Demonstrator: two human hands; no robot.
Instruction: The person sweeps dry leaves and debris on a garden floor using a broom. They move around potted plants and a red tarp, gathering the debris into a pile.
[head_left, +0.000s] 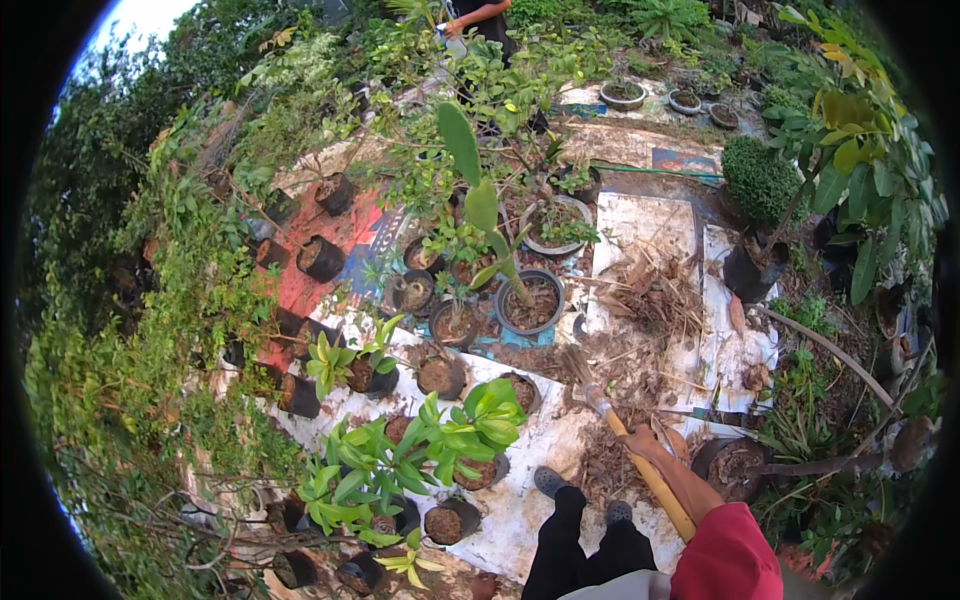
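My right hand (642, 444) is closed around the bamboo handle (655, 484) of a broom, whose handle runs back under my red sleeve. The broom's bristles (576, 364) touch dirt and dry leaves on the ground sheets, beside the black pot (529, 301) that holds a prickly pear cactus (481, 206). A heap of dry leaves and stems (652, 289) lies on the dirty white sheet beyond the broom. Near the bottom edge, left of my legs, a small part of what looks like my left hand (485, 585) shows; its fingers cannot be made out.
Several potted plants in black bags (452, 521) stand to the left of my feet. A round clipped shrub (762, 180) and a black pot (731, 469) are on the right. Another person (484, 19) stands at the top, holding a bottle. A green hose (652, 171) crosses the ground.
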